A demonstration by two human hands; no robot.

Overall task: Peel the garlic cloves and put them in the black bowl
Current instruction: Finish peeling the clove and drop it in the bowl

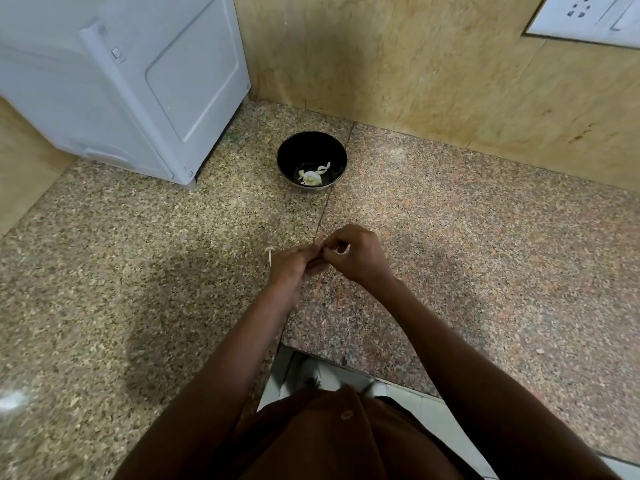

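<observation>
A speckled granite table (138, 271) fills most of the view, with a seam running down its middle. At its back left corner stands a white appliance (121, 81) with a panelled side. A tan marbled wall (415, 64) rises behind. A white socket plate (588, 19) sits on the wall at upper right. White floor tiles (440, 427) show below the table's edge.

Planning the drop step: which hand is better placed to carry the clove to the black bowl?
Probably right. The right hand sits slightly nearer the black bowl; the left hand is lower. Which one holds the clove is hidden.
</observation>
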